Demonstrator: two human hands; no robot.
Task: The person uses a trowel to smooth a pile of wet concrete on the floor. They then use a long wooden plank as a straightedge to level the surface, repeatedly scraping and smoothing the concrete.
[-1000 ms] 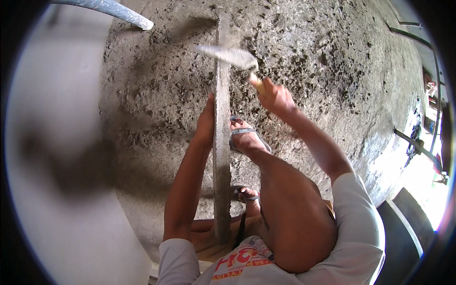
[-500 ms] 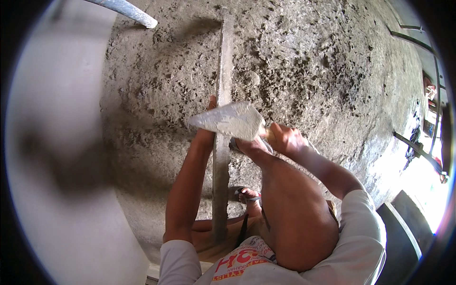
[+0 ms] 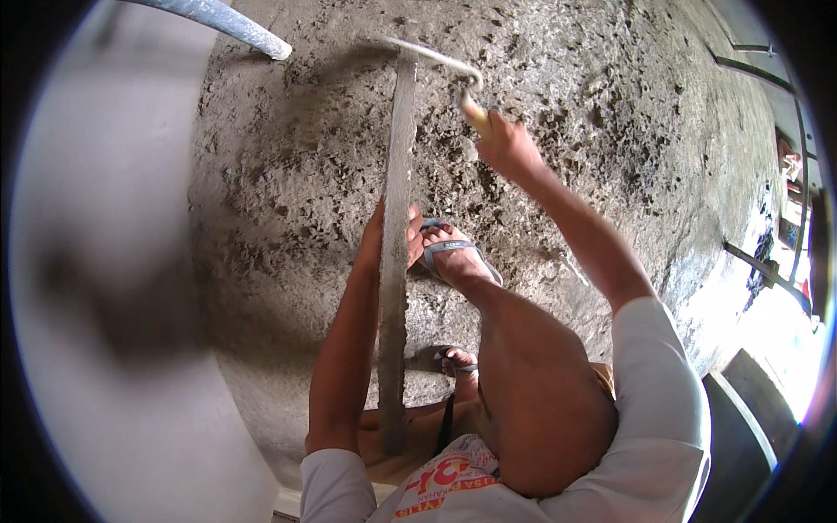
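Observation:
My left hand (image 3: 410, 228) grips a long, upright-lying straight bar (image 3: 398, 139) coated in grey mortar, its fingers wrapped round the right edge, the palm hidden behind it. My right hand (image 3: 507, 148) is closed on the pale yellow handle of a trowel (image 3: 436, 54), whose blade is seen nearly edge-on, reaching across the top part of the bar. Whether the blade touches the bar I cannot tell. My sandalled foot (image 3: 452, 254) stands just right of the bar, with the other foot lower down. Rough, lumpy grey mortar (image 3: 584, 131) lies on the floor round them.
A smooth pale wall (image 3: 105, 261) runs along the left. A grey pole (image 3: 244, 30) reaches in from the top left. At the right are dark metal bars (image 3: 750, 261), a bright opening, and dark panels (image 3: 737, 418) at the lower right.
The trowel came down over the middle of the bar, then moved back up to its top and turned edge-on. The bar shifted slightly left. My left fingers now show round its right edge.

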